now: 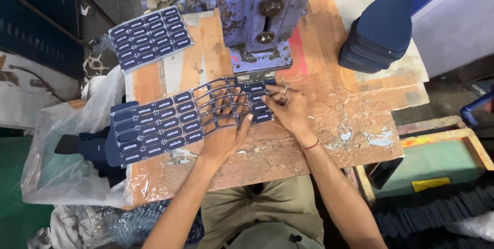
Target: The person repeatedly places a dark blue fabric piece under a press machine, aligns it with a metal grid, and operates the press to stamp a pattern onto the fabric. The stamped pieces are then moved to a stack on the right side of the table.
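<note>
A dark blue rubber sheet of small oblong labels (159,123) lies across the worn wooden table (329,141). Its right half is an empty grid where labels have come out. My left hand (224,130) lies flat on that grid, palm down, fingers spread. Just to its right, my right hand (288,107) pinches a label at the sheet's right edge with thumb and fingertips. A ring and a red wrist thread show on that hand.
A second full label sheet (150,37) lies at the table's back left. A blue metal press (260,15) stands at the back centre. A stack of dark blue pieces (378,30) sits at back right. Clear plastic bags (56,151) hang at the left.
</note>
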